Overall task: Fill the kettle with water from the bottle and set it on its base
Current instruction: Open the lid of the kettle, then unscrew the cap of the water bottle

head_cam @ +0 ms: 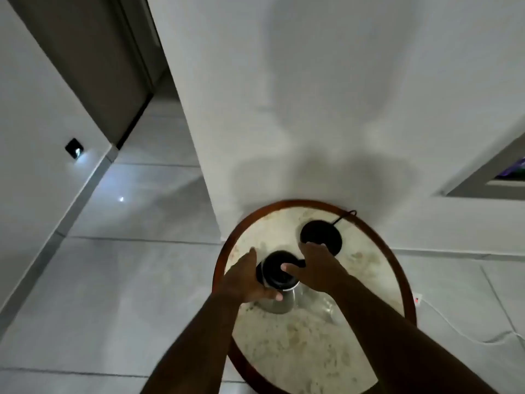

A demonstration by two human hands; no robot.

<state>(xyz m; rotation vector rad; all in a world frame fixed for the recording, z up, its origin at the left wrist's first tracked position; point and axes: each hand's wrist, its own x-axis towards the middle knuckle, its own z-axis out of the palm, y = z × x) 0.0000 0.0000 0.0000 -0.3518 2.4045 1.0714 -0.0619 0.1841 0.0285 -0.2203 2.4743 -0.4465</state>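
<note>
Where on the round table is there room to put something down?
The near part of the table, between the arms, is bare. There is also a strip along the right rim beside the base. It is crowded mid-table, where the left hand and right hand hold the kettle.

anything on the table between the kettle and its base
Nothing visible does. The kettle stands just short of the black base, with only bare tabletop between, apart from the right hand reaching across the lid.
</note>
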